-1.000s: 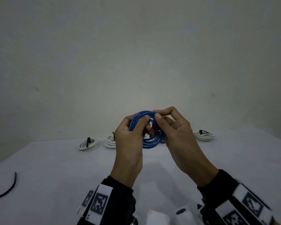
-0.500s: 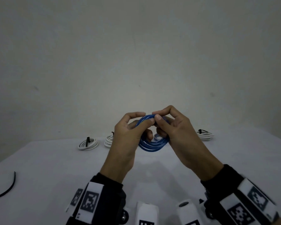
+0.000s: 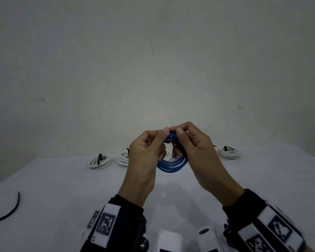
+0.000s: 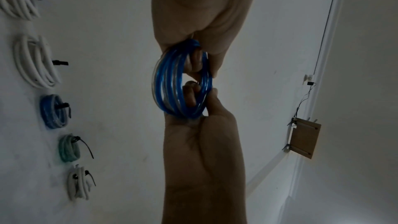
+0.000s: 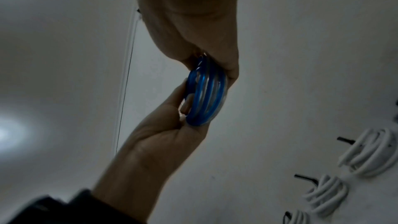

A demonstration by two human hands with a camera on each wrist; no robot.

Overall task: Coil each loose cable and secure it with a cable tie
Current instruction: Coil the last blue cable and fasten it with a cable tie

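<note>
Raised above the white table [image 3: 62,188], the blue cable coil [image 3: 172,165] is pinched at its top by left hand [image 3: 144,157] and right hand [image 3: 198,151]; loops should stay stacked while the loose black cable tie [image 3: 6,210] is fetched.

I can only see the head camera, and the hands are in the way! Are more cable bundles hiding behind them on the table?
Observer: Yes. The left wrist view shows a tied blue coil lying there.
Operator: Ooh! Any other colours?
Observer: A teal coil, also tied, lies right beside it.
Operator: Does the cable they're holding have a tie on it?
Observer: No tie shows on the held blue cable in either wrist view.
</note>
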